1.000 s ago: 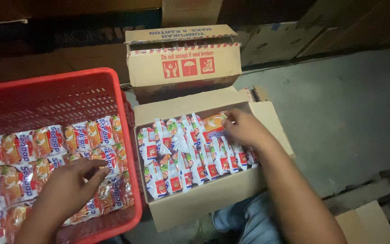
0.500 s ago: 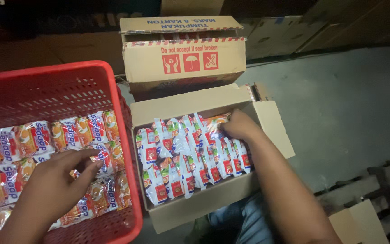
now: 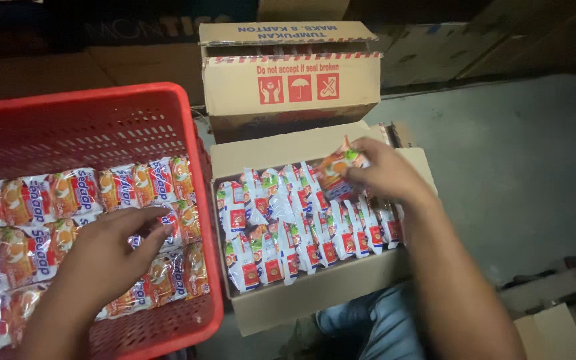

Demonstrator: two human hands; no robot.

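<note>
1. Head view: the right hand point(image 3: 385, 175) pinches one noodle packet point(image 3: 339, 171), lifted and tilted above the upright packets packed in the open cardboard box point(image 3: 315, 303).
2. Left hand point(image 3: 111, 253) lies loosely spread, fingers curled, on the flat packets in the red plastic crate point(image 3: 101, 110), gripping nothing that I can make out.
3. Crate and box sit touching, side by side.
4. Behind them stands a sealed carton point(image 3: 288, 83) on the grey floor point(image 3: 501, 167).

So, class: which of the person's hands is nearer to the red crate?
Left. The left hand is inside the red crate, resting on the packets there. The right hand is off to the side over the open cardboard box, pinching a packet.
</note>
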